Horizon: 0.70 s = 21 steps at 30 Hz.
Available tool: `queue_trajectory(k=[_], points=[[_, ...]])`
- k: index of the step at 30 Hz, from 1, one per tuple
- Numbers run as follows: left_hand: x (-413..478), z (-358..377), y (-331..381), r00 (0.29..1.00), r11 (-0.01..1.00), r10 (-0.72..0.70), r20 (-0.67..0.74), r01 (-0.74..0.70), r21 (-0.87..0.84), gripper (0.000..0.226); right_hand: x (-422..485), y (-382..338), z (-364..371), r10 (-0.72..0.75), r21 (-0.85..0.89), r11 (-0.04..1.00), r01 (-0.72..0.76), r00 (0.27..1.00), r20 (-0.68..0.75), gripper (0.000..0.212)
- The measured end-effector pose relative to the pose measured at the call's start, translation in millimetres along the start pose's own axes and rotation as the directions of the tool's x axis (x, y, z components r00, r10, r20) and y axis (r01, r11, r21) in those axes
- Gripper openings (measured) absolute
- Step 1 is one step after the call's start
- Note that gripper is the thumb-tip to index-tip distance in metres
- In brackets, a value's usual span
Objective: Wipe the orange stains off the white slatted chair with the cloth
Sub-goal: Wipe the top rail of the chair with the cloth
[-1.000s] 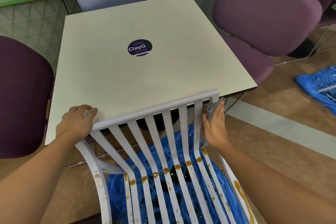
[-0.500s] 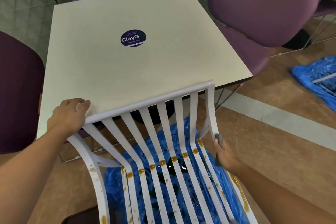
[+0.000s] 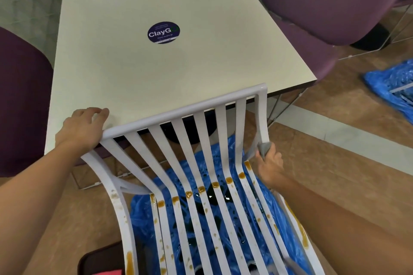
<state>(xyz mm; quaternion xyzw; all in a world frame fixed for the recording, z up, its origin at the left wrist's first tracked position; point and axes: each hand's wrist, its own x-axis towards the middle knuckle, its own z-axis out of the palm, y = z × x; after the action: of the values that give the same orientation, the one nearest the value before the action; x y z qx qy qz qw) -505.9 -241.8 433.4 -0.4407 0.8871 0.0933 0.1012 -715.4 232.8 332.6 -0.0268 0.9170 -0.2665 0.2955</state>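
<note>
Head camera: where is the white slatted plastic chair (image 3: 201,131)?
— Near centre, its top rail at the near edge of the cream square table (image 3: 156,73), with a blue plastic sheet (image 3: 140,214) beneath it.
— And the hands?
— The left hand (image 3: 80,129) grasps the rail's left end. The right hand (image 3: 269,166) clenches a grey cloth (image 3: 263,148) against the right side post, just above the orange stains (image 3: 241,175) across the slats.

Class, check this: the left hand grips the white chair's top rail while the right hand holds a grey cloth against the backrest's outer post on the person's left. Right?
One slip. In the head view the right hand holds the grey cloth against the outer post on the person's right, not left. The left hand does grip the top rail.
</note>
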Motion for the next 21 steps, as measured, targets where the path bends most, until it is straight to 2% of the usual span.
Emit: queue_trajectory(k=[3, 7, 11, 14, 16, 18, 21], points=[[-1.3, -1.5, 6.3, 0.999, 0.999, -0.036, -0.005, 0.036, -0.035, 0.072, -14.5, 28.9, 5.5, 0.012, -0.094, 0.996, -0.006, 0.998, 0.064, 0.079], [-2.6, -1.2, 5.2, 1.0, 1.0, -0.005, -0.005, 0.005, 0.009, 0.075, -12.3, 16.6, -0.3, 0.023, -0.08, 0.997, -0.018, 0.997, 0.067, 0.071], [-5.0, -3.1, 5.9, 1.0, 0.999, 0.028, -0.008, -0.028, 0.035, 0.078, 15.5, -36.7, -8.5, -0.087, 0.067, 0.993, 0.095, 0.99, -0.112, 0.072], [-5.5, -3.0, 7.3, 0.999, 1.0, 0.005, -0.034, -0.005, 0.005, 0.079, 36.4, -92.4, -28.0, -0.182, 0.199, 0.952, 0.233, 0.952, -0.244, 0.073], [-6.8, -3.8, 8.9, 0.999, 1.0, 0.003, -0.033, -0.002, 0.008, 0.08, 40.3, -117.8, -39.0, -0.193, 0.288, 0.911, 0.296, 0.922, -0.337, 0.07], [-9.8, -6.0, 11.3, 0.999, 1.0, -0.001, -0.033, 0.001, 0.0, 0.077, 37.4, -119.6, -37.8, -0.208, 0.302, 0.898, 0.321, 0.913, -0.351, 0.068], [-14.5, -8.4, 12.9, 0.997, 0.998, 0.055, -0.05, -0.053, 0.037, 0.075, 31.5, -84.7, -20.9, -0.183, 0.215, 0.946, 0.244, 0.946, -0.269, 0.064]])
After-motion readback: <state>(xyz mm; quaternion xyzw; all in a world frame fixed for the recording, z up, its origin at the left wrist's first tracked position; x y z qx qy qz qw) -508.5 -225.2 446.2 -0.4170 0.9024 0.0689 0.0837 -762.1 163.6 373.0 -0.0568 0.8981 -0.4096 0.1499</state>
